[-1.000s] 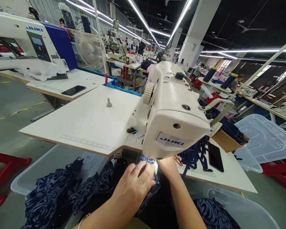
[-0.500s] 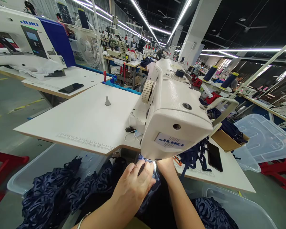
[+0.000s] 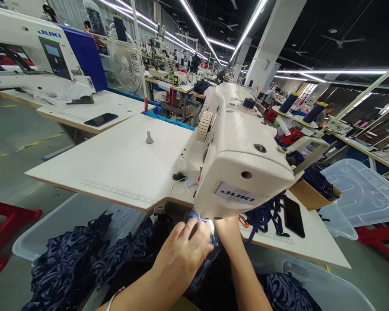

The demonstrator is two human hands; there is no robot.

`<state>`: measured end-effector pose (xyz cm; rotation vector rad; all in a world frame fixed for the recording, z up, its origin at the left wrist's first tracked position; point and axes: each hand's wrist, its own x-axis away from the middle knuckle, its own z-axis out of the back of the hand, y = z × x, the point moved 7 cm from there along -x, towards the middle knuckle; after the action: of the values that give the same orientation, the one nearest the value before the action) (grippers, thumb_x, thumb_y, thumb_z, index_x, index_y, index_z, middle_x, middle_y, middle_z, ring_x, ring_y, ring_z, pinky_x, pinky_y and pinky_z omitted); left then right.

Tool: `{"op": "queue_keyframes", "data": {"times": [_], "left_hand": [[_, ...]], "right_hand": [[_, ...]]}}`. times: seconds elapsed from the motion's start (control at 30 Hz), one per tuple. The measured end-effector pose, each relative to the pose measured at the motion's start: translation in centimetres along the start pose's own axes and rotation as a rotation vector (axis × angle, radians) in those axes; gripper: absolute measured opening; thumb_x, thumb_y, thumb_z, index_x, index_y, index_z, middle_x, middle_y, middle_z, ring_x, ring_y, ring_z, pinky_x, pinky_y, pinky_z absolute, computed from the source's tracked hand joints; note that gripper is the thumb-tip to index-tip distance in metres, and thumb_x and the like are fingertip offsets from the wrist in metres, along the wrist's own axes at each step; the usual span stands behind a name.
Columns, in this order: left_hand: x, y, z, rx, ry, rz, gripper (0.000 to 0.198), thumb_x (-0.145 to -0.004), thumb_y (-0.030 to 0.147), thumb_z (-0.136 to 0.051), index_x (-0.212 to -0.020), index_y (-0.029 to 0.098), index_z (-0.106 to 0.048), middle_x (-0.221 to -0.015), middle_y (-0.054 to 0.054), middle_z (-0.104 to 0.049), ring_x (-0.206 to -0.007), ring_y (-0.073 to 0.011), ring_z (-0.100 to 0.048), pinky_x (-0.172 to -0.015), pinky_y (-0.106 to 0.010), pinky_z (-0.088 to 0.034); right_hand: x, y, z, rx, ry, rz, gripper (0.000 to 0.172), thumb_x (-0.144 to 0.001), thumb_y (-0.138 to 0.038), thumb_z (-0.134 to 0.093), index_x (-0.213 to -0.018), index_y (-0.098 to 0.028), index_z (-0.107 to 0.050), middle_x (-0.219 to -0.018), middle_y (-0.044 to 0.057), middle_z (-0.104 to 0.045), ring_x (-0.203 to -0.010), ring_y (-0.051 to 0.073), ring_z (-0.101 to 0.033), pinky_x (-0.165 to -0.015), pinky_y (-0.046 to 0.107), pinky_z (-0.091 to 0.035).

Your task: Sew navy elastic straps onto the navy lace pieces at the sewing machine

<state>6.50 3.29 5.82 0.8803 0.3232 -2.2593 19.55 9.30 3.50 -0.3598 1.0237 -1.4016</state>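
Observation:
A white sewing machine (image 3: 243, 160) stands in front of me, its head over both hands. Under that head lies a navy patterned garment piece (image 3: 205, 273), lit brightly near the needle area. My left hand (image 3: 185, 245) is closed on this fabric, fingers bent and pressed together at its upper edge. On the other side, my right hand (image 3: 227, 228) reaches in beneath the machine head; its fingers are hidden there, so I cannot see what they do. The needle and presser foot are out of sight.
Navy straps (image 3: 267, 218), orange-handled scissors (image 3: 243, 221) and a black phone (image 3: 293, 217) lie right of the machine. Plastic bins with navy garments (image 3: 61, 259) stand below the table on both sides. A second phone (image 3: 101, 119) rests on the neighbouring table.
The view has turned slightly left, so the machine and tables sit a little further right. Both hands stay at the fabric with almost no visible movement.

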Motion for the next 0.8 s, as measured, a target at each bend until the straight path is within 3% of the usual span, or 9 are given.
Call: {"op": "queue_keyframes", "data": {"times": [0.1, 0.2, 0.27, 0.37, 0.63, 0.8], "left_hand": [[0.0, 0.0, 0.1, -0.034, -0.002, -0.017, 0.027, -0.096, 0.026, -0.046, -0.114, 0.015, -0.062, -0.107, -0.005, -0.067, -0.100, -0.0207, -0.058, -0.085, -0.035, -0.037], [0.0, 0.0, 0.2, -0.076, -0.011, -0.035, 0.027, -0.095, 0.025, -0.046, -0.115, 0.014, -0.062, -0.106, -0.007, -0.066, -0.099, -0.0218, -0.058, -0.085, -0.037, -0.038], [0.1, 0.1, 0.2, -0.103, -0.017, -0.054, 0.028, -0.095, 0.023, -0.045, -0.114, 0.013, -0.062, -0.107, -0.008, -0.066, -0.099, -0.0230, -0.058, -0.084, -0.037, -0.039], [0.3, 0.2, 0.0, -0.110, -0.047, -0.088, 0.029, -0.094, 0.019, -0.044, -0.116, 0.011, -0.061, -0.110, -0.008, -0.065, -0.100, -0.0239, -0.058, -0.085, -0.037, -0.040], [0.8, 1.0, -0.9, -0.150, -0.119, -0.165, 0.034, -0.090, 0.013, -0.044, -0.122, 0.013, -0.057, -0.115, -0.008, -0.062, -0.105, -0.0251, -0.056, -0.089, -0.037, -0.042], [0.7, 1.3, -1.1, -0.138, -0.136, -0.183, 0.039, -0.089, 0.009, -0.041, -0.126, 0.012, -0.055, -0.114, -0.008, -0.062, -0.107, -0.0270, -0.056, -0.091, -0.037, -0.040]], "right_hand": [[2.3, 0.6, 0.9, -0.043, -0.022, -0.163, 0.021, -0.090, -0.029, -0.043, -0.088, -0.018, -0.061, -0.083, 0.005, -0.065, -0.079, 0.019, -0.057, -0.073, 0.029, -0.045], [4.9, 0.1, 1.1, -0.108, -0.204, -0.207, 0.032, -0.097, -0.038, -0.036, -0.073, -0.020, -0.050, -0.070, -0.001, -0.053, -0.065, 0.014, -0.048, -0.061, 0.024, -0.039], [6.5, -0.3, 1.0, -0.144, -0.319, -0.211, 0.034, -0.097, -0.040, -0.037, -0.071, -0.021, -0.045, -0.067, -0.003, -0.047, -0.062, 0.013, -0.044, -0.058, 0.022, -0.036], [8.0, -0.6, 0.9, -0.161, -0.387, -0.227, 0.028, -0.096, -0.039, -0.042, -0.076, -0.021, -0.045, -0.071, -0.004, -0.048, -0.066, 0.012, -0.044, -0.060, 0.022, -0.035], [8.5, 0.5, 0.0, -0.277, -0.335, -0.284, 0.025, -0.096, -0.035, -0.041, -0.078, -0.020, -0.049, -0.070, -0.004, -0.046, -0.066, 0.012, -0.042, -0.061, 0.021, -0.036], [8.0, 0.7, 0.4, -0.377, -0.262, -0.278, 0.020, -0.094, -0.037, -0.047, -0.090, -0.021, -0.056, -0.077, -0.003, -0.053, -0.072, 0.013, -0.049, -0.068, 0.022, -0.040]]}}
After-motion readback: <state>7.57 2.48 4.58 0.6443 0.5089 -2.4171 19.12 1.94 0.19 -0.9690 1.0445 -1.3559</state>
